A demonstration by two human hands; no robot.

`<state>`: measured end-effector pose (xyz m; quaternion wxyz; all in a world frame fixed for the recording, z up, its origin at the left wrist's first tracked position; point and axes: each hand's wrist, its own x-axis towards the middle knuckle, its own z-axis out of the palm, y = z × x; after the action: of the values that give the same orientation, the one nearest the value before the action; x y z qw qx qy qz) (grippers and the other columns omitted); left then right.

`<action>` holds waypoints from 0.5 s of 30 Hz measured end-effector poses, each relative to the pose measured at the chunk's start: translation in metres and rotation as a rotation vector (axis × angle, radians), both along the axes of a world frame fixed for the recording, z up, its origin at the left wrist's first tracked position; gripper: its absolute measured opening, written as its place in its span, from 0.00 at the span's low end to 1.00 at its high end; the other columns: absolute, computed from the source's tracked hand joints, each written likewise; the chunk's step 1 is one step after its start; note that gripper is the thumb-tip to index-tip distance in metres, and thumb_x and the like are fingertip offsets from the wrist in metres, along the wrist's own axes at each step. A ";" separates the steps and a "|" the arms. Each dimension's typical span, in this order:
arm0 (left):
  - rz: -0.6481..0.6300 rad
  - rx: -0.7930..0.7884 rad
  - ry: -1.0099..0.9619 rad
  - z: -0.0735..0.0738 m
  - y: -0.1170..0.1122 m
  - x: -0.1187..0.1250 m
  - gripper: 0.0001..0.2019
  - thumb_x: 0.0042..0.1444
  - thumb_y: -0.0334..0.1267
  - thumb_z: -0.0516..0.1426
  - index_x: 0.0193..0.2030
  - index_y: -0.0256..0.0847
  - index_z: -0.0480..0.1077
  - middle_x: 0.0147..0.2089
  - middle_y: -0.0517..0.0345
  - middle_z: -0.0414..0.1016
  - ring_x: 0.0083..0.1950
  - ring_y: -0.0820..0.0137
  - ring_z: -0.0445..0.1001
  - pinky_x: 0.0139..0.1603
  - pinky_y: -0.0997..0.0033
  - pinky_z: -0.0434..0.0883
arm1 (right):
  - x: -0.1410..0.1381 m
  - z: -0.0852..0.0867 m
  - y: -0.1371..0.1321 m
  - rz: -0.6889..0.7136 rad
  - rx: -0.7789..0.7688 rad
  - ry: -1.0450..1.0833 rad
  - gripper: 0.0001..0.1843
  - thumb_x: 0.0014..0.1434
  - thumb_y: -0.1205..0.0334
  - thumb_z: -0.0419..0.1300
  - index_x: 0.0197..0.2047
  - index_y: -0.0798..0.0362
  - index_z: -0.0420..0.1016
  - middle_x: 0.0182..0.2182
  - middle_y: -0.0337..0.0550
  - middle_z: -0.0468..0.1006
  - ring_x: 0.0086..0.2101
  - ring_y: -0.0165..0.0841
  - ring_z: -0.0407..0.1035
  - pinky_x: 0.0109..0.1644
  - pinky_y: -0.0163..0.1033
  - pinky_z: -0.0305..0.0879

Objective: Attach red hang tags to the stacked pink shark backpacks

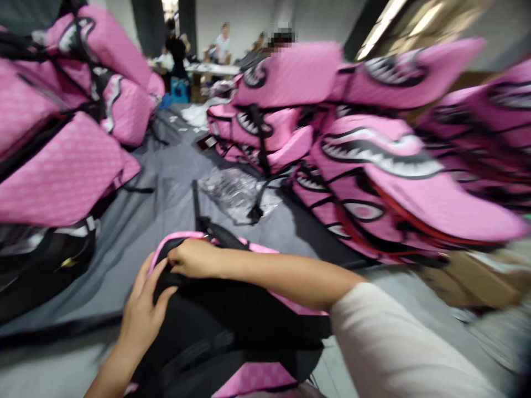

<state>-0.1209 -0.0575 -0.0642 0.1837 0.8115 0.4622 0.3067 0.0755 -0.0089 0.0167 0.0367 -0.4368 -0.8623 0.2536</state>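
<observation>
The backpack (232, 331) lies nearest, on the grey surface (166, 188). Left hand (141, 315) and right hand (197, 258) fingers grip its top edge. Beyond it, a narrow lane runs between pink piles (373, 166).

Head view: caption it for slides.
Left hand and right hand grip a black-backed pink fabric backpack amid pink shark-mouth backpack piles.

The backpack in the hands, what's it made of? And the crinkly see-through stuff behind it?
Backpack: seemingly woven fabric, matte; a black padded-looking back, pink dotted edges like the piled shark bags. Blur leaves it open.
See-through stuff: probably thin plastic film, glossy and crumpled, grey table cover showing through.
</observation>
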 end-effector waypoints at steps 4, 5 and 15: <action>0.017 0.068 -0.050 0.006 0.000 0.002 0.12 0.64 0.40 0.57 0.53 0.44 0.68 0.67 0.46 0.62 0.70 0.59 0.63 0.69 0.51 0.65 | 0.000 -0.007 -0.009 -0.172 0.117 -0.027 0.09 0.66 0.64 0.55 0.40 0.54 0.76 0.31 0.47 0.78 0.32 0.36 0.71 0.34 0.40 0.59; 0.019 0.075 -0.059 0.006 0.000 0.001 0.11 0.63 0.39 0.58 0.52 0.44 0.68 0.67 0.46 0.62 0.69 0.59 0.63 0.68 0.51 0.66 | 0.001 -0.009 -0.011 -0.205 0.122 -0.042 0.09 0.66 0.64 0.54 0.40 0.54 0.76 0.30 0.47 0.77 0.31 0.37 0.71 0.34 0.41 0.59; 0.006 0.070 -0.095 0.006 -0.007 -0.002 0.11 0.61 0.34 0.60 0.50 0.45 0.67 0.68 0.47 0.61 0.68 0.59 0.65 0.65 0.53 0.70 | 0.006 0.002 -0.023 -0.282 -0.046 -0.081 0.09 0.64 0.57 0.61 0.36 0.53 0.73 0.29 0.42 0.78 0.31 0.34 0.72 0.33 0.36 0.56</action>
<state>-0.1229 -0.0642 -0.0582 0.1763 0.8006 0.4444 0.3613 0.0811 -0.0316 0.0191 0.0268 -0.5642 -0.7871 0.2479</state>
